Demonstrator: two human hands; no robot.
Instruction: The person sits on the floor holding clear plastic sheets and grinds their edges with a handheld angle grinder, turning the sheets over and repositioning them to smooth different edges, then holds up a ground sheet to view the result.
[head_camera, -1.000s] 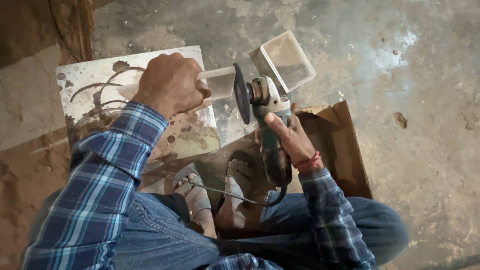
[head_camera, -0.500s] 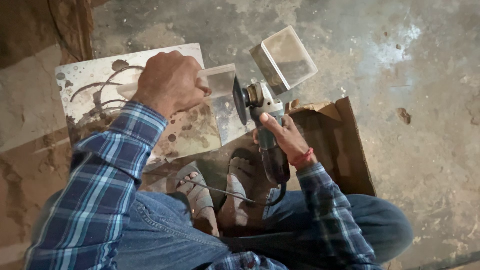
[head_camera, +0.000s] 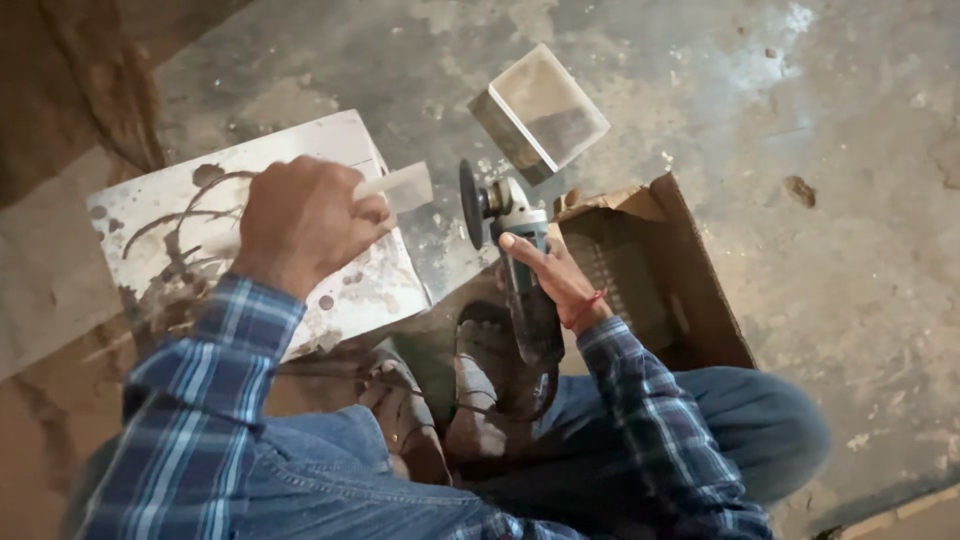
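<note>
One angle grinder, one pale flat strip, one clear box, one stained white board, one open cardboard box — and two sandalled feet between them. The left hand is curled shut around the strip, holding it over the board's edge, its free end just beside the grinder's disc. The right hand wraps the grinder body, forefinger stretched along it. Everything sits on a rough grey concrete floor — dusty, spotted, with reddish earth at the left.

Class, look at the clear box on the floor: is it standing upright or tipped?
Tipped: the clear box rests on one edge, its open face angled sideways.
</note>
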